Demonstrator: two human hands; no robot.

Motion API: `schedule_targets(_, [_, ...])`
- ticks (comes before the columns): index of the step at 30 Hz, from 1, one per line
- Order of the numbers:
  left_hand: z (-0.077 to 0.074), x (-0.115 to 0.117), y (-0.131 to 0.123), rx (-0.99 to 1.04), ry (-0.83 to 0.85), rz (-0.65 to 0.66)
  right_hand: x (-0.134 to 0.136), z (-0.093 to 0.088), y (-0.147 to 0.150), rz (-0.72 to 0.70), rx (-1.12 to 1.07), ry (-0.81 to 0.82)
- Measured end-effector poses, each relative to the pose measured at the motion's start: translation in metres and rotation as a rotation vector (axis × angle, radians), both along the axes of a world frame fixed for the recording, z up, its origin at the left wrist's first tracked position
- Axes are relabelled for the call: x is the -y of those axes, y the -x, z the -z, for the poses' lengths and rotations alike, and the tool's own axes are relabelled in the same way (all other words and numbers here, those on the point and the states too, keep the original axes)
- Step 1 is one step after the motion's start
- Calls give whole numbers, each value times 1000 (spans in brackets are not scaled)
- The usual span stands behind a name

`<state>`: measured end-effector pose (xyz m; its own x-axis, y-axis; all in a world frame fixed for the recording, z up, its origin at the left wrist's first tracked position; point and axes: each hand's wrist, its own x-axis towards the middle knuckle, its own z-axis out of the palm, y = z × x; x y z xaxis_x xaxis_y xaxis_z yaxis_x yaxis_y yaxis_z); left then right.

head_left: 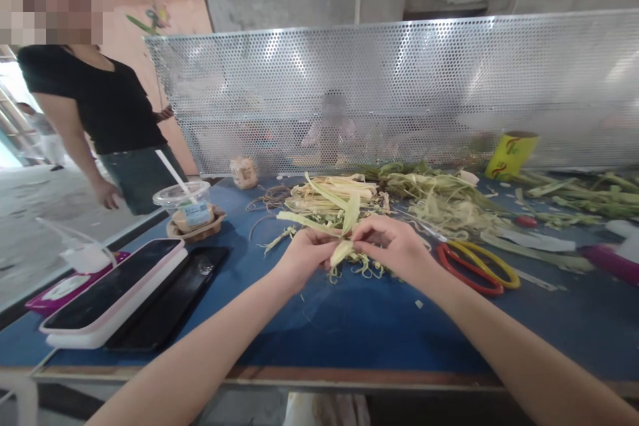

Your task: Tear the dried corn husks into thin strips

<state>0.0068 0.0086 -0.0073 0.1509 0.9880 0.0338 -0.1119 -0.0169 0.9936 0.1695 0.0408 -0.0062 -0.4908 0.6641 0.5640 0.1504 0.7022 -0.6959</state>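
Above the blue table, my left hand point(313, 247) and my right hand point(388, 243) meet at a small bundle of pale green plant strips point(342, 253) that look like corn husk. Fingers of both hands pinch it, and a few long strips stick up and leftward out of the grip. Just behind my hands lies a heap of dried husk strips point(334, 190), with curled green scraps point(367, 267) beneath them. Scissors point(492, 265) with red and yellow handles rest beside my right forearm.
Phones point(120, 286) and a lidded cup point(192, 210) with a straw stand at left. More husks point(429, 196), a yellow cylinder point(512, 154) and a purple-and-white tool point(612, 265) lie right. A perforated metal screen point(399, 93) closes the back. A person point(100, 100) stands left.
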Motion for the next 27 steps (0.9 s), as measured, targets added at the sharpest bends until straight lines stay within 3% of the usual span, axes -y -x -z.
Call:
schedule_targets(5, [-2,2,-2,-79,-85,-11,-1,3,5,55,-81,262])
schedule_targets(16, [-1,5,-2,-320,-174,-37,-4,7,8,76,-210,264])
schedule_targets(18, [-2,5,-2,-343,-204,-43,-1,7,8,81,-202,216])
schedule_targets(23, [-1,4,-3,-342,-218,-68,7,7,9,176,-155,-85])
schedule_targets(27, [-1,5,-4,-267,-195,-53,11,7,9,181,-149,-90])
